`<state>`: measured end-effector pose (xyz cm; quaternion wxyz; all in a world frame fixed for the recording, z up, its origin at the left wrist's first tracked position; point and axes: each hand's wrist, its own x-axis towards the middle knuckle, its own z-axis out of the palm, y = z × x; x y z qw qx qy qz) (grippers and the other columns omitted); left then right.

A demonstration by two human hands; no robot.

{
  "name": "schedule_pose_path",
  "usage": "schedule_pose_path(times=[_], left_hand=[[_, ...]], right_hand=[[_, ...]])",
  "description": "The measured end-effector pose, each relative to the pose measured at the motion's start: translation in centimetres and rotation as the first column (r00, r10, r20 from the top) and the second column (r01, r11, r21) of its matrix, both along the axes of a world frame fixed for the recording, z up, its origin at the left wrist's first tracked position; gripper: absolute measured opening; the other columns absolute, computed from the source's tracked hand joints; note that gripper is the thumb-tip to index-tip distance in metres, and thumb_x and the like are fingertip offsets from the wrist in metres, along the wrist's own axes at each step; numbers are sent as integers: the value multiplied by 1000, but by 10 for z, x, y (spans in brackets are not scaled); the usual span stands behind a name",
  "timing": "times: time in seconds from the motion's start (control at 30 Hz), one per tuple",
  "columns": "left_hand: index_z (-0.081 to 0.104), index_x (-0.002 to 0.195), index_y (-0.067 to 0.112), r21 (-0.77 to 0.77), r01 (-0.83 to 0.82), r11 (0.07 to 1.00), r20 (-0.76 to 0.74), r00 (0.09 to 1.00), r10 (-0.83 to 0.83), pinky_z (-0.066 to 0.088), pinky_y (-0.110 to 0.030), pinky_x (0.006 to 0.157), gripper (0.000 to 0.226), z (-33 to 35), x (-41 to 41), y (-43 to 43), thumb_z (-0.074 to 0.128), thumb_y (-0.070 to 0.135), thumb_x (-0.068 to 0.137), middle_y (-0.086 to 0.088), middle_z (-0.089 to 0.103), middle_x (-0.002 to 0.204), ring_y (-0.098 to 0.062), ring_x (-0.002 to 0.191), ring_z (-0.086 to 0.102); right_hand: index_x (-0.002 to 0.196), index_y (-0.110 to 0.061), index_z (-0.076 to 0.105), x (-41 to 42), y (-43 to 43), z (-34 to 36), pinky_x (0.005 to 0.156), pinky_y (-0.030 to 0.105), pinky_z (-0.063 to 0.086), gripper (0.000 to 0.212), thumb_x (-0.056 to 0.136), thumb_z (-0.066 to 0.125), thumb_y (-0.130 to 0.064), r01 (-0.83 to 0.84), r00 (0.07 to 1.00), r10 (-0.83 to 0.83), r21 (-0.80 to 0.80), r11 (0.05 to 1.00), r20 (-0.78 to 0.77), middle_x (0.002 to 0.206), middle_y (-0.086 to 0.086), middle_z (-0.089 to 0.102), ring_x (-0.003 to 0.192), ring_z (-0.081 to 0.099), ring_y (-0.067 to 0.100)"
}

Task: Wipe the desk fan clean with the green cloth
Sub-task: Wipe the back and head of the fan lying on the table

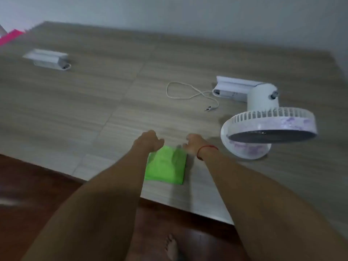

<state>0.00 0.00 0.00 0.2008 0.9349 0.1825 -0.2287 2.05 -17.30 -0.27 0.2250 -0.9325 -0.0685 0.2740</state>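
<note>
Left hand (148,141) and right hand (194,144), both arms stretched forward, sit at the far corners of the green cloth (165,168), low centre of frame. Fingers curled; motion blur, so cannot tell whether either pinches the fabric.

- Wood-grain table (94,102) fills most of the frame; dark floor (28,185) lower left.
- White desk fan (267,127), right of centre, near the right hand and apart from it; purple smears on its rim.
- Cloth folded, flat, near the table's front edge.
- White box (47,59), upper left.
- White cable (188,91) looped left of the fan.
- Red string (205,148) on right wrist.
</note>
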Motion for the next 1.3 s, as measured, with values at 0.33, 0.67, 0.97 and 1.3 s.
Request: schedule_pose_path(times=[0.33, 0.67, 0.97, 1.3], left_hand=[[45, 123, -2, -234, -308, 922, 31, 946, 324, 49, -41, 93, 53, -76, -25, -3, 60, 35, 88, -21, 57, 122, -38, 114, 57], [53, 119, -8, -291, -269, 918, 273, 896, 349, 43, -40, 93, 44, -41, -1, -10, 34, 27, 102, -32, 58, 122, -44, 114, 55], [54, 92, -12, -370, -120, 921, 579, 746, 330, 41, -38, 72, 47, 83, 24, -45, 33, 28, 103, -36, 61, 98, -45, 92, 59], [57, 103, -7, -318, 55, 946, 767, 602, 223, 42, -38, 79, 42, 183, 16, -141, 33, 27, 102, -31, 63, 105, -41, 100, 59]], right_hand=[[122, -2, 54, -23, 33, -73, 92, 36, 50, 60, 77, 73, -38, 585, 800, -550, 103, 805, -240, 127, 16, 60, 114, 60, 33], [114, 5, 53, 1, 52, -33, 90, 37, 45, 32, 99, 43, -21, 528, 843, -531, 332, 782, -91, 124, 26, 58, 114, 56, 39], [100, 7, 64, 23, 28, 79, 83, 39, 49, 54, 97, 38, -41, 468, 798, -587, 468, 749, 141, 111, 30, 65, 101, 62, 41], [100, 6, 66, 8, -77, 191, 79, 37, 48, 52, 98, 40, -38, 357, 713, -612, 574, 737, 343, 109, 28, 66, 100, 63, 40]])
